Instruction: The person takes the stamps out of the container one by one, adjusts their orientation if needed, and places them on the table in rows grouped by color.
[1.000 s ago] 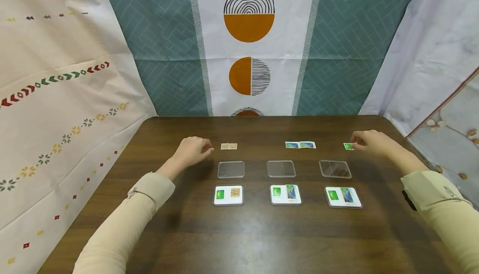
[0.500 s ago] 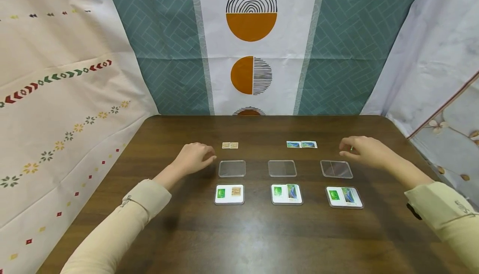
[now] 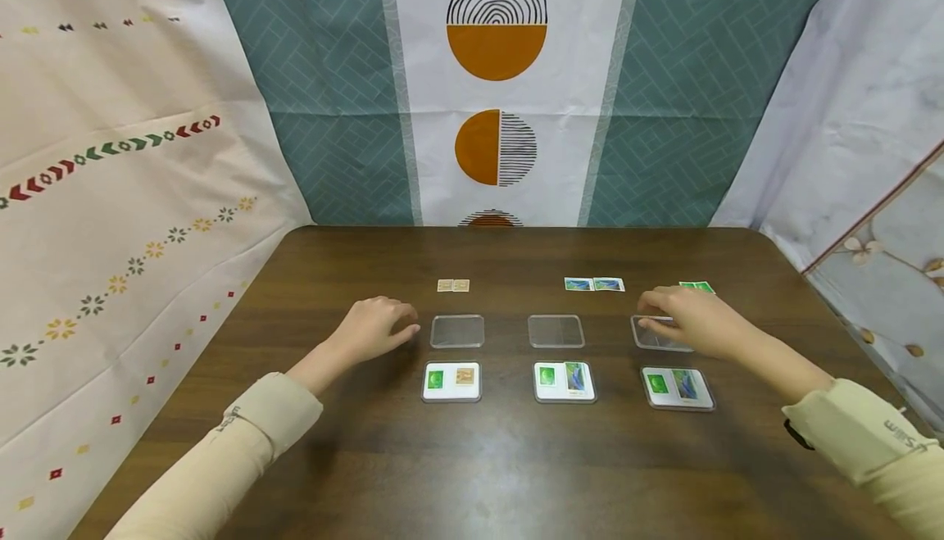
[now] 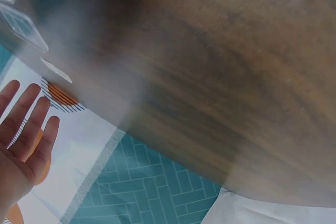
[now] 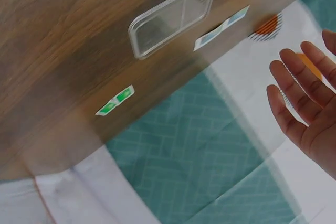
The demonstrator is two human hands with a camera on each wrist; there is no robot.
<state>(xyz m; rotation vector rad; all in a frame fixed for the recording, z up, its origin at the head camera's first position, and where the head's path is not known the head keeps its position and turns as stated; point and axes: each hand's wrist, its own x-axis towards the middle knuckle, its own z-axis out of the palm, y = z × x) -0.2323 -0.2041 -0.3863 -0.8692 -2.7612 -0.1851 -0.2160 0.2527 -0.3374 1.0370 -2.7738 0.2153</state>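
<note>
In the head view my left hand hovers with loosely bent fingers just left of a clear flat case; nothing shows in its grasp. Beyond that case lie two small brown stamps. My right hand hangs over the rightmost clear case and partly hides it. Its fingers are relaxed, and they appear straight and bare in the right wrist view. Two green stamps lie on the table behind this hand, partly covered by it in the head view. Two blue stamps lie farther left.
A middle clear case stands between the other two. Nearer the front is a row of white-backed cases, left, middle and right, each showing two stamps. Patterned cloths surround the brown table on three sides.
My right hand has moved from the green stamps left and nearer, over the rightmost clear case, uncovering part of the stamps. My left hand has drawn slightly back toward me.
</note>
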